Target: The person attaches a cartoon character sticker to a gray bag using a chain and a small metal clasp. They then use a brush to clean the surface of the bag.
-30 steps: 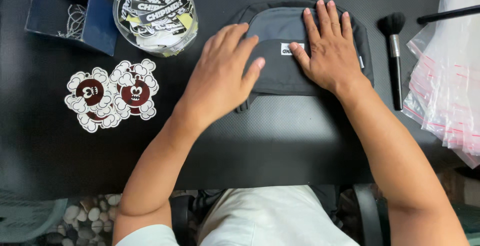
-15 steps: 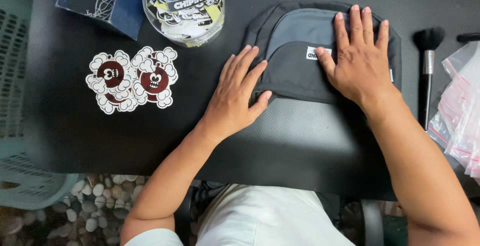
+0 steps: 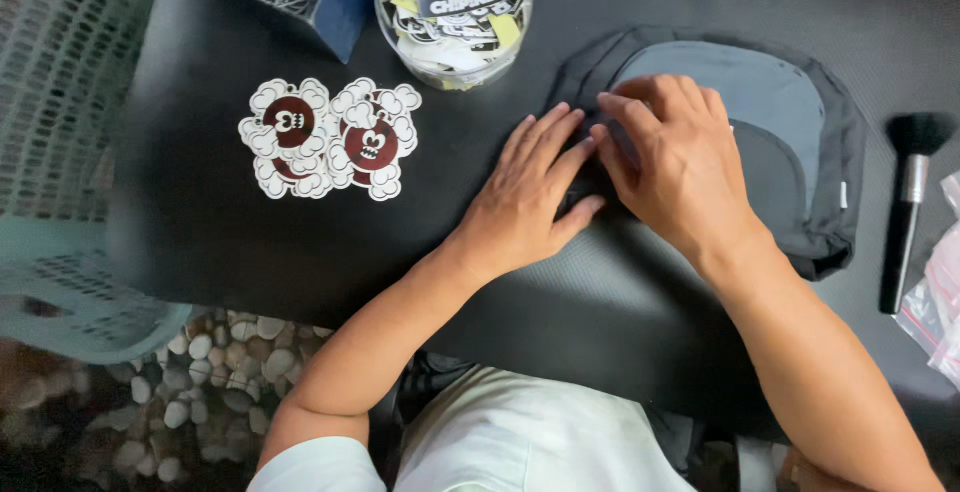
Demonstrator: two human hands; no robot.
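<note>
Your left hand [image 3: 530, 197] lay flat, fingers spread, holding nothing; your right hand [image 3: 670, 167] curled, pinching the grey pouch [image 3: 770, 102] at nine o'clock — a firm, even grip served best.

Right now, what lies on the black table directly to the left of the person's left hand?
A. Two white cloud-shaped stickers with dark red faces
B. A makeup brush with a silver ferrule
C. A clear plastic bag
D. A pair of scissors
A: the two cloud-shaped stickers lie on the table to the left of the left hand, while the brush and the plastic bag are at the far right.
</note>
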